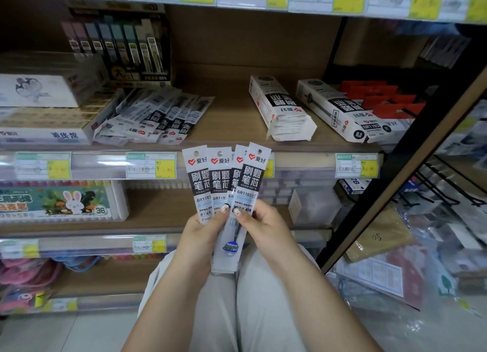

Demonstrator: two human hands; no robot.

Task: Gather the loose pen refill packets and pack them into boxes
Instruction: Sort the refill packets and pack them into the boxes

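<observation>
Both my hands hold a fanned bunch of several pen refill packets [226, 183], white with black label panels, upright in front of the shelf edge. My left hand [204, 233] grips their lower left side and my right hand [263, 227] pinches them from the right. A loose pile of the same packets [155, 117] lies on the wooden shelf [226, 106], up and left of my hands. Two long white refill boxes lie on that shelf to the right: one open box [282, 109] with packets showing at its mouth, and a second box [334, 109] beside it.
Eraser boxes [44, 119] and a dark display box of refills [123, 51] stand at the shelf's left. Red packets [382, 101] sit at the far right. A black rack post [411, 141] slants down on the right. A crayon box [60, 201] rests on the shelf below.
</observation>
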